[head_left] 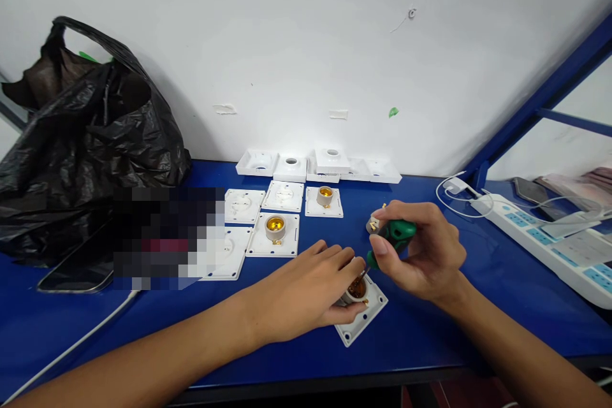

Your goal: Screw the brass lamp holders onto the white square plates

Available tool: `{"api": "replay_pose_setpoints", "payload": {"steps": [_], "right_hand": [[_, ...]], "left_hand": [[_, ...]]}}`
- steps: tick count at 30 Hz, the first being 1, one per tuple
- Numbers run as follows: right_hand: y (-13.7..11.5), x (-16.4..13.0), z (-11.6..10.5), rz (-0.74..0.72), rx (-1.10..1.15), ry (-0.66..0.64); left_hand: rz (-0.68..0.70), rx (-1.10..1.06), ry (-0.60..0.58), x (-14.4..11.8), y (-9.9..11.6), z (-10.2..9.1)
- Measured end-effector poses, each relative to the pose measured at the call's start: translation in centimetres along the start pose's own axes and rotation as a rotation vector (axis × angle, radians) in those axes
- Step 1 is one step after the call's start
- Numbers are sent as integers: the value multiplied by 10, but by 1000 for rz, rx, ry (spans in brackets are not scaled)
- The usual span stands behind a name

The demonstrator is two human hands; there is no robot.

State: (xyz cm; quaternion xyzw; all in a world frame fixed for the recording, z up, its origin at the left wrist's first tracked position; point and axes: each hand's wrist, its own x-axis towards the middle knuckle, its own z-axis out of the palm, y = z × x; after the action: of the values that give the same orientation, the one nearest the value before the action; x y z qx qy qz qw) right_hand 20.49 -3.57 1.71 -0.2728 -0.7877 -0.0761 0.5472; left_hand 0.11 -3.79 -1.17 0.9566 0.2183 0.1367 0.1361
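My left hand (310,293) is closed around a round lamp socket (356,292) with a brass-coloured inside. That socket sits on a square white base plate (352,333), turned at an angle near the table's front edge. A green-handled screwdriver (400,237) is gripped in my right hand (428,252). Its shaft slants down into the socket, where the tip is hidden. Just behind my right fingers lies a loose lamp socket (371,225) with brass terminals, partly covered. Farther left, two more plates carry sockets, a nearer one (275,229) and a farther one (326,196).
Bare white base plates (243,206) stand left of centre. White square covers (291,169) line the wall. A black plastic bag (95,140) and a phone (79,268) occupy the left. At right are a power strip (540,239), cables and a blue metal frame (540,99).
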Motion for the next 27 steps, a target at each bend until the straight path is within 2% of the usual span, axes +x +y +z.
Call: {"api": "replay_pose_setpoints", "payload": {"steps": [27], "right_hand": [[-3, 4, -4, 7, 16, -99]], "left_hand": [[14, 21, 14, 0, 1, -1]]}}
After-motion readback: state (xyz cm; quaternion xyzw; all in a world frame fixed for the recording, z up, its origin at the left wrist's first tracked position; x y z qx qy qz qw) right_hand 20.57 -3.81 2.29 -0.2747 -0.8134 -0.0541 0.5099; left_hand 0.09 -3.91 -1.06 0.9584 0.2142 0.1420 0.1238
